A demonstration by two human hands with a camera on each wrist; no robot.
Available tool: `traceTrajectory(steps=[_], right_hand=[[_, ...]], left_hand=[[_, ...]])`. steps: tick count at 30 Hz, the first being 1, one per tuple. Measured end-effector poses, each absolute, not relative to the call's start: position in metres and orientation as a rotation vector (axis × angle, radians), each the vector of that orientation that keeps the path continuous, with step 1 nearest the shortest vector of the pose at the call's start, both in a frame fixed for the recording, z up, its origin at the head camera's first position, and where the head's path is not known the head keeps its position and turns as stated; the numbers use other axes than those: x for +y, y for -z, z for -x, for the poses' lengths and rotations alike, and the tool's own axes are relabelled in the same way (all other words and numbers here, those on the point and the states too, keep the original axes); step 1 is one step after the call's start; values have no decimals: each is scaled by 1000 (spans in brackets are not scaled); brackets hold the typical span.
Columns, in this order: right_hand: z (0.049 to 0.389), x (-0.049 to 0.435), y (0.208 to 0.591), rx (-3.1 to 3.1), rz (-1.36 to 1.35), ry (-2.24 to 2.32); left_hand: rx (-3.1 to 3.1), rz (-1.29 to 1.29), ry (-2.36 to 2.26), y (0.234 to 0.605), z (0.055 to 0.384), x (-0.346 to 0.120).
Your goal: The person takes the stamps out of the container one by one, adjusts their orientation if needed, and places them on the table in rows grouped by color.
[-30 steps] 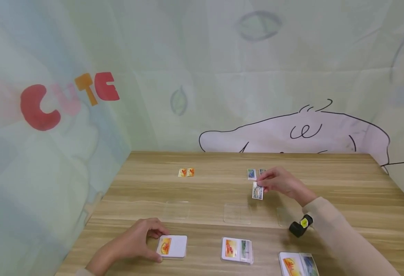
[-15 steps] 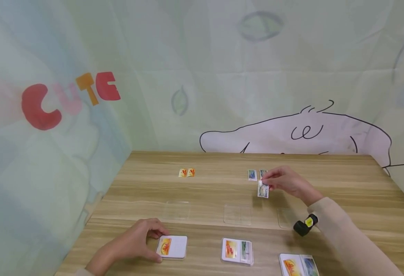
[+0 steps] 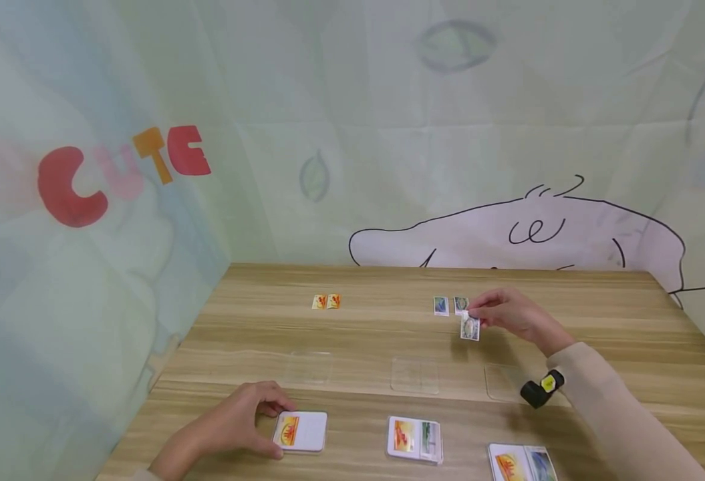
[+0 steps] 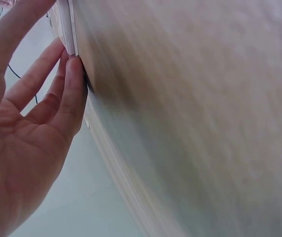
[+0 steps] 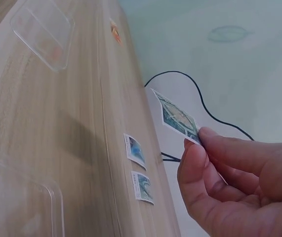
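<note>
My right hand (image 3: 511, 319) pinches a small green-grey stamp (image 3: 470, 327) between thumb and fingertips, above the table. In the right wrist view the same stamp (image 5: 177, 117) is tilted, its picture side showing. Two similar stamps, a blue one (image 3: 441, 306) and a green one (image 3: 460, 304), lie just left of this hand. My left hand (image 3: 238, 417) grips the left side of a flat clear case (image 3: 311, 431) holding a white card and an orange stamp (image 3: 289, 431). In the left wrist view its fingertips (image 4: 75, 66) touch the case's edge.
Two orange stamps (image 3: 327, 301) lie at the back left. Clear lids (image 3: 415, 375) lie in a row mid-table. Two more cases, one in the middle (image 3: 414, 437) and one at right (image 3: 522, 462), each show an orange and a greenish or blue stamp. A printed curtain backs the table.
My right hand has moved to the right with the stamp, uncovering more of the green stamp on the table. My left hand stays at the case.
</note>
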State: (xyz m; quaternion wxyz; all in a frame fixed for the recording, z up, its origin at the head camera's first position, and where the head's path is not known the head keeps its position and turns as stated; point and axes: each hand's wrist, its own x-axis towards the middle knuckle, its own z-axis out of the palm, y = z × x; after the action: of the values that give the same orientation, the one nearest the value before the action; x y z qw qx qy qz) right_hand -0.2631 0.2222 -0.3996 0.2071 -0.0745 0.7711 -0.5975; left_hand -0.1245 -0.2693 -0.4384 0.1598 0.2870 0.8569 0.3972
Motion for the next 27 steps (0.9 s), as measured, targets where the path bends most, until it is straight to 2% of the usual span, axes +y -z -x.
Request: traceTrajectory(steps=[27], right_hand=[[280,249,404,2160,168,1647]], left_hand=[[2457,-854,-1137,439,126,-269]])
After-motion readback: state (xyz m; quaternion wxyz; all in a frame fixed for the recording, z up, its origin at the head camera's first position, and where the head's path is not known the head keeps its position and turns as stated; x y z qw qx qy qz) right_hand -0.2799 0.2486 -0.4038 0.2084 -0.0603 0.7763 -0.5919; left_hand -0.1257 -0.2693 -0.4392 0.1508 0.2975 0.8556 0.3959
